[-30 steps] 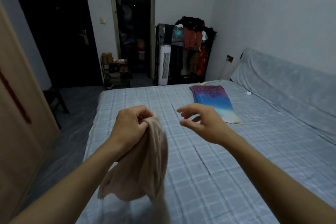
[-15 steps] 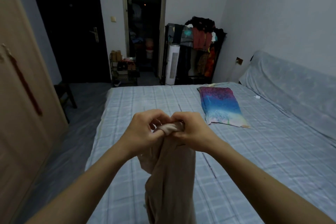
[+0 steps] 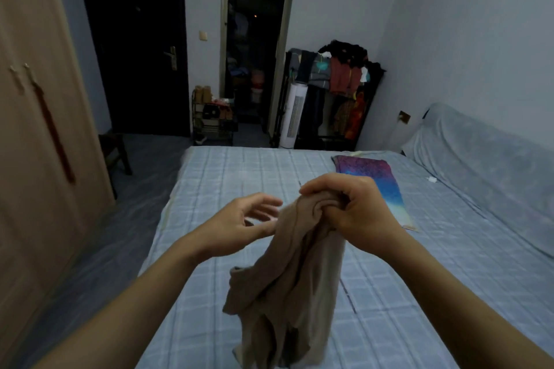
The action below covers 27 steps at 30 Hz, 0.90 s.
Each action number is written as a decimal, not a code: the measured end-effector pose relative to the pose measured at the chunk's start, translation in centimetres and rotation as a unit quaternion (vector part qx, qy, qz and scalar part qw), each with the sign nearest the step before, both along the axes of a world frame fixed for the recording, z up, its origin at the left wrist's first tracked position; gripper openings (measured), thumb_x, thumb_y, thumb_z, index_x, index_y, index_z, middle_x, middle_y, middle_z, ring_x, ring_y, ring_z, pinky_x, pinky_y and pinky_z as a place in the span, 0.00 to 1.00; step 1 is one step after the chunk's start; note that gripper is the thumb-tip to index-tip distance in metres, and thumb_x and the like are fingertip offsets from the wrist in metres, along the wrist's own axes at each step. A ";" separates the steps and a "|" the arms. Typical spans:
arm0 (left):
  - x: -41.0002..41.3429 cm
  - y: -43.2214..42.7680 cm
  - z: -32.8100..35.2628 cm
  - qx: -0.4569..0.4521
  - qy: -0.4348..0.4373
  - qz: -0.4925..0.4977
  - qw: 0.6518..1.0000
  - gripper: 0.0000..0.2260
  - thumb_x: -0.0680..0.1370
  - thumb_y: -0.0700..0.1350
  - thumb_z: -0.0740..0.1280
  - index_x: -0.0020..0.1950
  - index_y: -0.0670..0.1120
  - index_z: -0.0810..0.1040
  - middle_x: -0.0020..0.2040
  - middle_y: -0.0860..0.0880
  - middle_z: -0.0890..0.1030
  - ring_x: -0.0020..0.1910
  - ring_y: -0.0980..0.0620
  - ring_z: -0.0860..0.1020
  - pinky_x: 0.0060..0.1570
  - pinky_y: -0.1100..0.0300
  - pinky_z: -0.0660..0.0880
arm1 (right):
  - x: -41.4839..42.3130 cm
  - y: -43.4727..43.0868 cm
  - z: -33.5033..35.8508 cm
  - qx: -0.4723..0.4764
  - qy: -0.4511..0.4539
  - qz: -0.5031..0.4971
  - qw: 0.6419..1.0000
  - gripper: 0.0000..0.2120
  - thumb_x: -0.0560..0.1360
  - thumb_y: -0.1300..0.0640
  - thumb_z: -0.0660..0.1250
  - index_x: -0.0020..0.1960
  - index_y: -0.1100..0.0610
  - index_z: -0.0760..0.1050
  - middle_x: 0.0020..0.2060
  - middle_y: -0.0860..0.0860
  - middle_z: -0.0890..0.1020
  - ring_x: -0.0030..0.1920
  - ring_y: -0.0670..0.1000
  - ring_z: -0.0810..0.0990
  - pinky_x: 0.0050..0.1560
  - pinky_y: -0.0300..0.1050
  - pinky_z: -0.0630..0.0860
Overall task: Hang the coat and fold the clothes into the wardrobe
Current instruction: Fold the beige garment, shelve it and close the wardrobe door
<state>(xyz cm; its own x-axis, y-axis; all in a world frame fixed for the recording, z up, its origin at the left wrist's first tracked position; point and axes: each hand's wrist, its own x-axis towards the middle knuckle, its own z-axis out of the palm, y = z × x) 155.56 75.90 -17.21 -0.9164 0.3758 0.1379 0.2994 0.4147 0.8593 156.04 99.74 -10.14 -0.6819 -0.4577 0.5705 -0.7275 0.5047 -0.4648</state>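
Note:
A beige garment [image 3: 287,284] hangs bunched over the bed, gripped at its top by my right hand [image 3: 350,210]. My left hand [image 3: 242,225] is beside it on the left, fingers spread and relaxed, fingertips near or just touching the cloth's edge. A folded purple-and-blue patterned garment [image 3: 374,177] lies flat on the bed further back, to the right. The wooden wardrobe [image 3: 33,141] stands along the left with its doors closed.
The bed [image 3: 239,177] with a pale blue checked sheet fills the middle. A covered headboard or sofa [image 3: 479,165] runs along the right. At the far wall stand a loaded clothes rack [image 3: 338,90], a white tower fan [image 3: 295,115] and a shoe rack [image 3: 214,117]. A dark stool [image 3: 115,153] sits by the wardrobe.
A second ago my left hand held the garment alone. Both hands then met at its top. Now my right hand holds it and my left hand has let go and opened.

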 end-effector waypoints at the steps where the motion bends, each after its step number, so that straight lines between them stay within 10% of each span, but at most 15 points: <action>1: 0.3 0.3 0.2 0.034 -0.024 -0.011 0.999 0.19 0.75 0.59 0.71 0.64 0.57 0.77 0.58 0.56 0.82 0.60 0.58 0.79 0.62 0.54 0.76 | 0.0 0.3 0.1 -0.015 0.013 -0.015 1.000 0.25 0.63 0.78 0.63 0.50 0.57 0.83 0.43 0.45 0.85 0.47 0.41 0.83 0.49 0.34 0.77; 8: 2.7 2.7 -1.6 -0.128 0.061 0.004 0.990 0.18 0.66 0.60 0.78 0.52 0.57 0.80 0.45 0.59 0.82 0.47 0.62 0.80 0.46 0.66 0.78 | -0.7 1.7 0.1 -0.115 0.014 -0.099 0.988 0.23 0.65 0.78 0.61 0.50 0.56 0.83 0.40 0.47 0.84 0.44 0.45 0.83 0.46 0.42 0.81; 16: 0.9 2.0 -2.5 -0.090 0.185 0.162 0.965 0.02 0.71 0.47 0.64 0.40 0.50 0.76 0.35 0.56 0.77 0.36 0.57 0.76 0.38 0.54 0.73 | -1.6 4.0 -0.2 -0.092 -0.006 -0.152 0.984 0.22 0.67 0.75 0.64 0.49 0.54 0.84 0.44 0.43 0.85 0.48 0.41 0.82 0.51 0.38 0.79; 24: -0.1 2.3 1.8 -0.146 0.249 0.145 0.946 0.06 0.78 0.43 0.60 0.45 0.54 0.70 0.39 0.57 0.76 0.39 0.54 0.76 0.40 0.51 0.74 | -1.1 5.3 -2.2 0.073 -0.274 -0.098 0.954 0.21 0.65 0.48 0.80 0.57 0.49 0.81 0.42 0.45 0.84 0.42 0.38 0.81 0.44 0.32 0.75; 27: -0.2 3.4 3.3 -0.181 0.255 0.135 0.940 0.08 0.79 0.42 0.60 0.45 0.55 0.69 0.39 0.56 0.77 0.39 0.53 0.76 0.39 0.51 0.74 | -1.5 4.6 -3.7 0.064 -0.350 -0.048 0.933 0.13 0.68 0.51 0.78 0.47 0.58 0.83 0.33 0.55 0.81 0.34 0.46 0.77 0.36 0.45 0.72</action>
